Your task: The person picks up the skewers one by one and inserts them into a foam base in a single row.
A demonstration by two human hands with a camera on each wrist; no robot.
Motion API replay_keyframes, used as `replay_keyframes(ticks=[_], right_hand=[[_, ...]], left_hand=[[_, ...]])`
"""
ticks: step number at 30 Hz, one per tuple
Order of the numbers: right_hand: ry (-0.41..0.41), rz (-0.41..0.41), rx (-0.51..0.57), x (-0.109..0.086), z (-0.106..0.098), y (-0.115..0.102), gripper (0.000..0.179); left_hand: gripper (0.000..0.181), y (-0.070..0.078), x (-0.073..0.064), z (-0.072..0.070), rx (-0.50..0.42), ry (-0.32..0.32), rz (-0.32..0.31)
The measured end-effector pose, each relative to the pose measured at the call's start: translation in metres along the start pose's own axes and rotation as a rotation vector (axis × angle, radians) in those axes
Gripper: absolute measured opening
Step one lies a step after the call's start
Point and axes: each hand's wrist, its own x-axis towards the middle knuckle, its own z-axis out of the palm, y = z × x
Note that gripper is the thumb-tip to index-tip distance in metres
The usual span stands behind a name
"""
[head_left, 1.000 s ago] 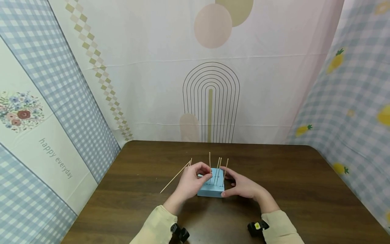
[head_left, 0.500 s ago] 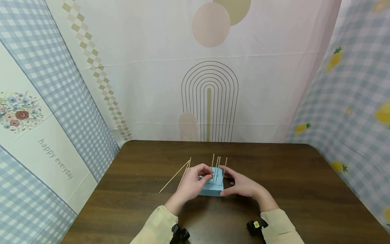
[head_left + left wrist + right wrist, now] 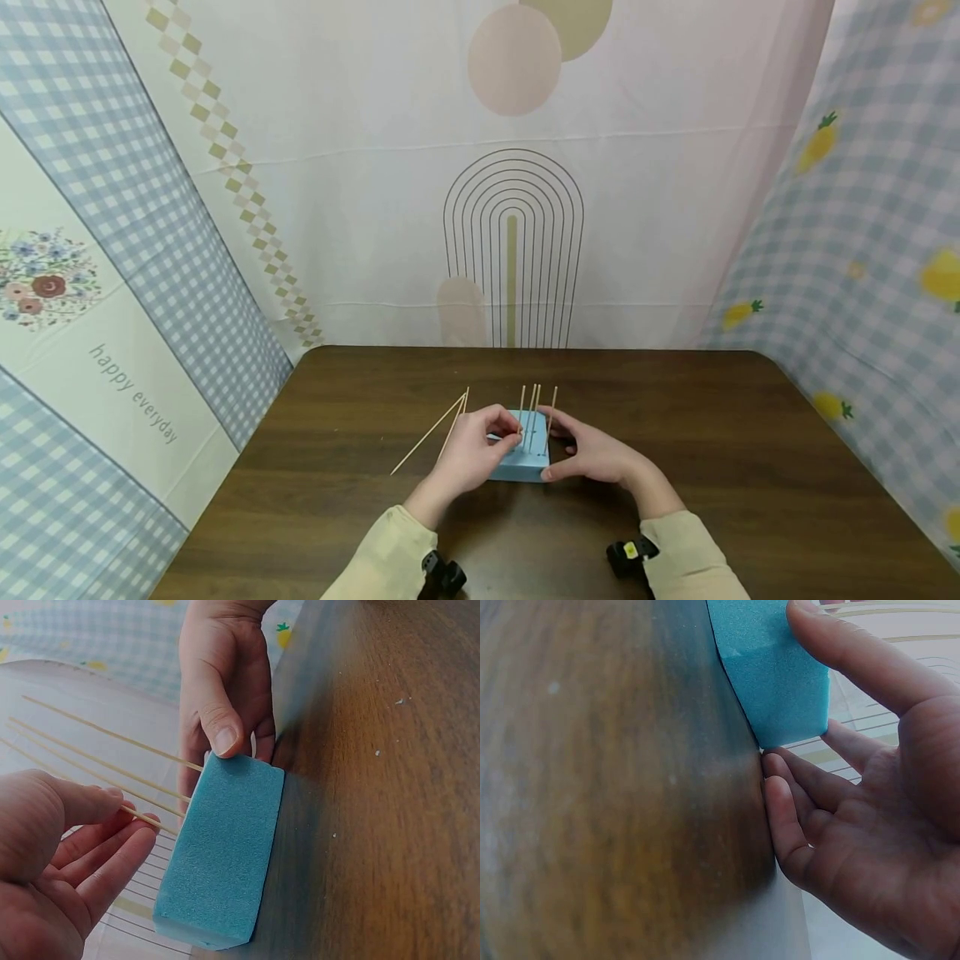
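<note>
A pale blue rectangular foam block (image 3: 217, 855) rests on a dark brown wooden table (image 3: 262, 483), with three thin straw-coloured wooden sticks (image 3: 112, 733) standing clear of the fingers at its top. The person's left hand (image 3: 472, 446) pinches a fourth matching stick (image 3: 166, 829) low down, near the foam; whether its tip is embedded is hard to tell. The right hand (image 3: 596, 454) holds the block's right end, thumb on the front, fingers behind, spread to its thickness. The foam is probably very light, stiff overall yet easily dented, so broad, gentle pressure low on its sides should stop it skidding or tipping. The sticks look rigid lengthwise but likely snap sideways, best taken close to the foam. At least two loose wooden sticks (image 3: 428, 434) lie beyond the left hand
</note>
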Motion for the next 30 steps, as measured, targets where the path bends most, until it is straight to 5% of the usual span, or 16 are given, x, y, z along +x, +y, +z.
replay_keyframes(ticks=[30], right_hand=[[-0.004,0.012,0.016,0.0005,-0.0021,-0.0006,0.104]], left_hand=[[0.006,-0.0010,0.0034,0.0012,0.028,-0.026,-0.012]])
